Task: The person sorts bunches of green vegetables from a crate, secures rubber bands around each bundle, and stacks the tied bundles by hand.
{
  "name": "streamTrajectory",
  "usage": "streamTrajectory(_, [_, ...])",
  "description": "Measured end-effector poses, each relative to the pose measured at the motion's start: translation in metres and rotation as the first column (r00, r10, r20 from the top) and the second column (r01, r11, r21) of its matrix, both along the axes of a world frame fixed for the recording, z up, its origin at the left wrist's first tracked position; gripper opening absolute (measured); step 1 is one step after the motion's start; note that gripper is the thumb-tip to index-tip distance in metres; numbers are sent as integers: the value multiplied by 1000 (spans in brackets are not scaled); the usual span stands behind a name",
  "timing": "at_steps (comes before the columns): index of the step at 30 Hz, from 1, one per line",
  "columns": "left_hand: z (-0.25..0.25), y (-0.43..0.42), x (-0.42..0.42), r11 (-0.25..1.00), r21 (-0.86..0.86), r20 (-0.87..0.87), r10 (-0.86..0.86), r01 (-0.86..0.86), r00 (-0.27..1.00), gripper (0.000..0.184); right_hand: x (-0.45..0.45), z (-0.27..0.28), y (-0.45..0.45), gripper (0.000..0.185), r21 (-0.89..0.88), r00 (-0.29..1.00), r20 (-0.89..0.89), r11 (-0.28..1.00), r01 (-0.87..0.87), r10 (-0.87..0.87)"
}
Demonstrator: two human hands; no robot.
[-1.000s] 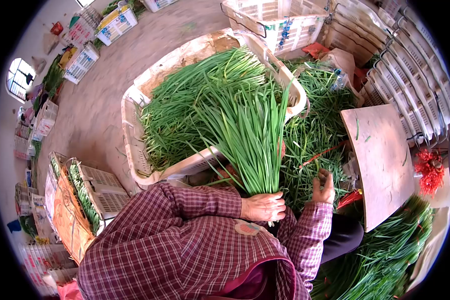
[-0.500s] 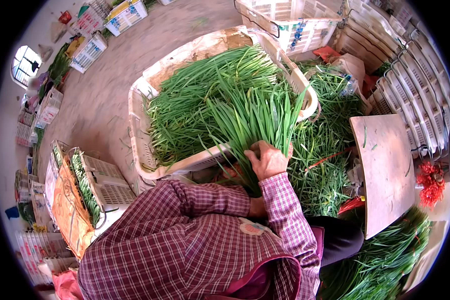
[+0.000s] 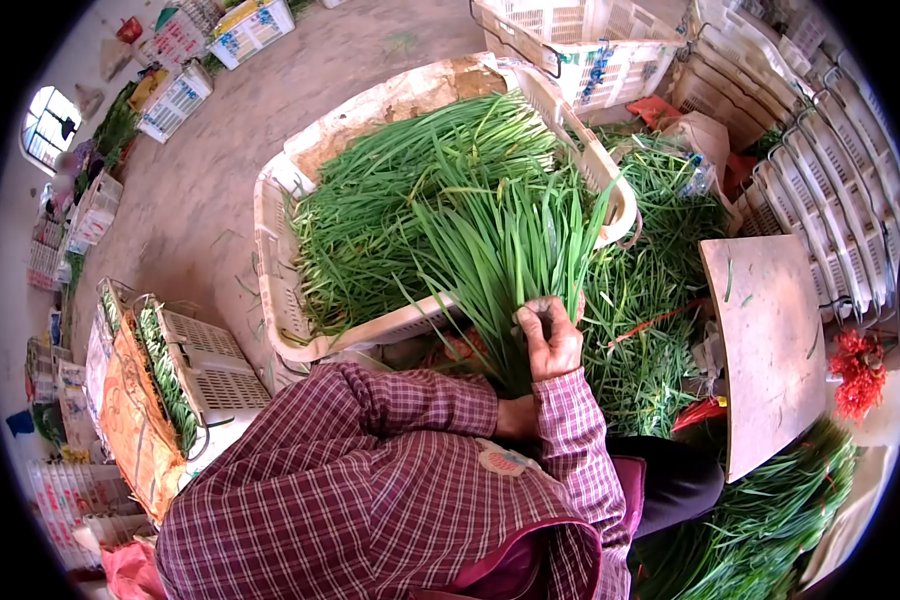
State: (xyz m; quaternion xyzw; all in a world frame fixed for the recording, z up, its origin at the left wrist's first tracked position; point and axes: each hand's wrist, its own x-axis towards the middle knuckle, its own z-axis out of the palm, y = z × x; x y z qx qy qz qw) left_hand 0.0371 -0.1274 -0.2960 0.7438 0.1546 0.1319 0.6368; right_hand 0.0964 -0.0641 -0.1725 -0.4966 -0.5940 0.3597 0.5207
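Note:
A bunch of green garlic chives (image 3: 510,240) stands fanned out in front of me, its leaf tips leaning over the rim of a white plastic crate (image 3: 380,328). My left hand (image 3: 517,418) is around the lower part of this bunch; only its wrist and a bit of finger show, the rest being hidden by leaves and by my other hand. At the bunch's near right side, the thumb and curled forefinger of my right hand (image 3: 553,340) pinch a pale chive leaf. More chives (image 3: 420,170) lie in layers inside the crate.
Loose chive leaves (image 3: 645,350) are heaped to the right, beside a tilted board (image 3: 770,345). Behind it stand stacked white crates (image 3: 820,200); red ties (image 3: 857,375) hang nearby. More chives (image 3: 760,520) lie at lower right. A packed crate (image 3: 210,365) is at left.
My right hand has moved slightly down and right and turned, from lying over the bunch with its back up to pinching a leaf at its side. The bunch stays in place.

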Motion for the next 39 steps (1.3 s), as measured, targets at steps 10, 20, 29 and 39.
streamTrajectory(10, [35,6,0,640,739,-169,-125,210,978,16,49,22,-73,17,-134,54,-991,882,-452,-123])
streamTrajectory(20, [34,1,12,-73,962,-255,99,263,962,15,129,20,-43,14,360,436,778,890,281,-453])
streamTrajectory(29, [-2,-1,18,382,867,330,41,-320,943,30,-2,62,88,11,183,909,405,983,25,-99])
streamTrajectory(39, [-39,-12,-4,749,648,16,-196,139,981,43,-27,73,155,34,-290,599,792,935,204,115])
